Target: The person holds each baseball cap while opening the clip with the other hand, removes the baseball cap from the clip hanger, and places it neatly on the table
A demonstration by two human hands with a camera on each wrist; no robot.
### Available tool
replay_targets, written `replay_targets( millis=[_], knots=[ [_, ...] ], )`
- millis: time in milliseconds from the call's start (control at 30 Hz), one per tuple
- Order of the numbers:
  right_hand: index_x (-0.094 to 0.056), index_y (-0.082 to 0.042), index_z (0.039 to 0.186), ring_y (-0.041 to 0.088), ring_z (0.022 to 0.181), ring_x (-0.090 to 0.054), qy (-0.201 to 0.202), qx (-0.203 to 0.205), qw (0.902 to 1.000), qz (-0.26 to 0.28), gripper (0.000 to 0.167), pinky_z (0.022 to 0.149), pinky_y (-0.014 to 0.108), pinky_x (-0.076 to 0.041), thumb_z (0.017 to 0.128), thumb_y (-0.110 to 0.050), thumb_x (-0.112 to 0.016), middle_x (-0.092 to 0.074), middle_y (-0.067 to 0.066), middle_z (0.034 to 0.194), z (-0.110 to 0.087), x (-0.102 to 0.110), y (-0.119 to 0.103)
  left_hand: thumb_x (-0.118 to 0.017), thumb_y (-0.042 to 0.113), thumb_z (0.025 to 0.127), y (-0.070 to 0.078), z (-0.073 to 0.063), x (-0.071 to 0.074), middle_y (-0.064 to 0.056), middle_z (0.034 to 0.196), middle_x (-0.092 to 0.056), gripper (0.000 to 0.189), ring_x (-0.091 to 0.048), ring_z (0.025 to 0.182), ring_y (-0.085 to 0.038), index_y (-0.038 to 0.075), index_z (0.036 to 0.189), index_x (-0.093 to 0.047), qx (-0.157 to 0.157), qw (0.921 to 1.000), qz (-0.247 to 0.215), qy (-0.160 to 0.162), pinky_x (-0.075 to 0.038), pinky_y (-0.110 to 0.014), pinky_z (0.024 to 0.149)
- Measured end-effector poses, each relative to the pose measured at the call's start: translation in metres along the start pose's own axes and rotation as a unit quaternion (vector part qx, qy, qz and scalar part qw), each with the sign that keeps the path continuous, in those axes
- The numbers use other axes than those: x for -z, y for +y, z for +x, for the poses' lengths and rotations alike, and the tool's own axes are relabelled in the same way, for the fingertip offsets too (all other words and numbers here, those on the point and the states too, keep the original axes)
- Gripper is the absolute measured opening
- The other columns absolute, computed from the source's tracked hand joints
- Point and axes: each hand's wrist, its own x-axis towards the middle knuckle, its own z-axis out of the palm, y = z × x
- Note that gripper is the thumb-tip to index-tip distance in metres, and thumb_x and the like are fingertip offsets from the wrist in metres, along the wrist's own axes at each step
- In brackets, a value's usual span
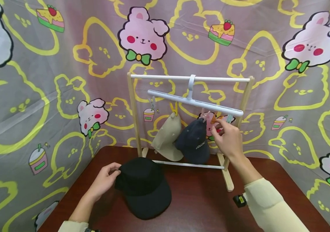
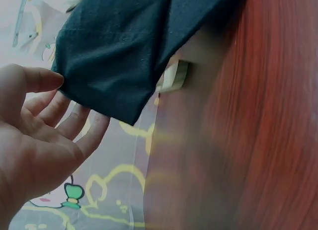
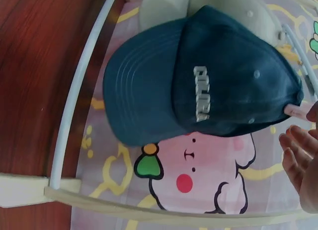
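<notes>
Head view: we see the left hand (image 1: 102, 180) with its thumb and fingers pinched on the black cap (image 1: 140, 175), which is over the table (image 1: 202, 203) in front of the rack (image 1: 133, 109); whether it rests there or is slightly lifted, we cannot tell. The right hand (image 1: 229, 137) is up at the tilted hanger (image 1: 170, 96), thumb and forefinger seemingly closed on the orange clip (image 1: 213, 120). Beside it hang the navy cap (image 1: 192, 140), from a pink clip (image 1: 203, 115), and the beige cap (image 1: 169, 135), from a yellow clip (image 1: 175, 109). We judge the step in hand to be readying a clip for the black cap, the two others being hung.

Left wrist view: thumb and fingertips hold one edge of the black cap's cloth, its corner free beyond them.

Right wrist view: the navy cap fills the middle, and the hand's fingertips at the orange clip lie out of sight, so the pinch shows only from the head. As we judge it, the next move calls for raising the black cap's edge to the orange clip, with its jaws parted.
</notes>
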Motion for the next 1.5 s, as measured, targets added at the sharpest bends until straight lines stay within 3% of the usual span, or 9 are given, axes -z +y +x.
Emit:
replay_targets(
  millis=[167, 300, 467, 633, 833, 1000, 1267, 1400, 1500],
  knots=[
    [-0.074, 0.001, 0.109, 0.023, 0.063, -0.070, -0.009, -0.047, 0.9977, 0.048, 0.020, 0.058, 0.014, -0.045, 0.091, -0.007, -0.070, -0.075, 0.012, 0.082, 0.005, 0.002, -0.003, -0.056, 0.001, 0.102, -0.003, 0.000, 0.011, -0.014, 0.103, -0.065, 0.014, -0.060, 0.081, -0.024, 0.001, 0.111, -0.067, 0.006, 0.9992, 0.038, 0.004, -0.051, -0.031, 0.070],
    [-0.074, 0.003, 0.110, 0.025, 0.063, -0.070, -0.015, -0.056, 0.9966, 0.059, 0.021, 0.059, 0.005, -0.039, 0.092, -0.007, -0.070, -0.075, 0.014, 0.083, 0.008, 0.002, -0.004, -0.059, 0.000, 0.100, -0.006, 0.000, 0.015, -0.012, 0.107, -0.066, 0.015, -0.060, 0.093, -0.023, 0.002, 0.113, -0.066, 0.007, 0.9957, 0.091, 0.018, -0.048, -0.031, 0.077],
    [-0.074, 0.003, 0.108, 0.023, 0.063, -0.070, -0.019, -0.049, 0.9975, 0.046, 0.021, 0.059, 0.015, -0.046, 0.094, -0.011, -0.068, -0.075, 0.012, 0.082, 0.013, 0.003, -0.003, -0.061, 0.002, 0.100, -0.002, 0.000, 0.014, -0.013, 0.115, -0.066, 0.022, -0.061, 0.105, -0.027, 0.003, 0.122, -0.062, -0.012, 0.9890, 0.143, 0.037, -0.048, -0.040, 0.088],
    [-0.073, 0.003, 0.112, 0.024, 0.063, -0.070, -0.030, -0.046, 0.9980, 0.031, 0.023, 0.059, 0.038, -0.053, 0.095, -0.011, -0.066, -0.075, 0.012, 0.082, 0.015, 0.005, -0.002, -0.063, 0.000, 0.098, 0.014, 0.006, 0.001, -0.015, 0.117, -0.063, 0.023, -0.061, 0.108, -0.030, 0.003, 0.120, -0.063, -0.082, 0.9790, 0.172, 0.072, -0.048, -0.049, 0.092],
    [-0.072, 0.002, 0.117, 0.024, 0.064, -0.070, -0.049, -0.052, 0.9972, 0.022, 0.026, 0.060, 0.042, -0.053, 0.097, -0.013, -0.064, -0.075, 0.012, 0.083, 0.015, 0.007, -0.001, -0.064, -0.003, 0.095, 0.043, 0.016, -0.028, -0.011, 0.110, -0.066, 0.022, -0.062, 0.095, -0.022, 0.007, 0.115, -0.065, -0.193, 0.9584, 0.174, 0.119, -0.052, -0.046, 0.083],
    [-0.072, -0.001, 0.118, 0.024, 0.067, -0.069, -0.065, -0.050, 0.9966, -0.003, 0.026, 0.061, 0.045, -0.052, 0.098, -0.015, -0.063, -0.075, 0.010, 0.086, 0.017, 0.009, 0.000, -0.065, -0.001, 0.096, 0.074, 0.023, -0.056, -0.005, 0.109, -0.067, 0.024, -0.064, 0.093, -0.016, 0.010, 0.118, -0.065, -0.247, 0.9526, 0.143, 0.104, -0.055, -0.044, 0.079],
    [-0.071, -0.006, 0.119, 0.035, 0.077, -0.069, -0.081, -0.014, 0.9921, -0.094, 0.029, 0.059, 0.057, -0.050, 0.097, -0.024, -0.065, -0.074, 0.012, 0.095, 0.022, 0.007, 0.000, -0.064, 0.004, 0.098, 0.117, 0.041, -0.114, -0.014, 0.125, -0.064, 0.039, -0.064, 0.109, -0.026, 0.003, 0.137, -0.057, -0.293, 0.9517, 0.091, 0.014, -0.056, -0.045, 0.087],
    [-0.071, -0.005, 0.113, 0.038, 0.077, -0.067, -0.070, 0.005, 0.9925, -0.100, 0.026, 0.058, 0.056, -0.049, 0.096, -0.024, -0.065, -0.072, 0.014, 0.102, 0.025, 0.005, -0.002, -0.064, 0.005, 0.098, 0.134, 0.052, -0.142, -0.018, 0.138, -0.057, 0.050, -0.058, 0.125, -0.032, 0.001, 0.145, -0.047, -0.292, 0.9542, 0.062, -0.023, -0.052, -0.047, 0.098],
    [-0.071, -0.003, 0.113, 0.037, 0.074, -0.065, -0.062, 0.007, 0.9944, -0.085, 0.026, 0.056, 0.054, -0.049, 0.095, -0.021, -0.065, -0.073, 0.014, 0.104, 0.026, 0.004, -0.003, -0.062, 0.007, 0.099, 0.142, 0.061, -0.159, -0.020, 0.148, -0.049, 0.057, -0.049, 0.136, -0.031, 0.002, 0.151, -0.039, -0.273, 0.9600, 0.038, -0.047, -0.048, -0.047, 0.105]
  ],
)
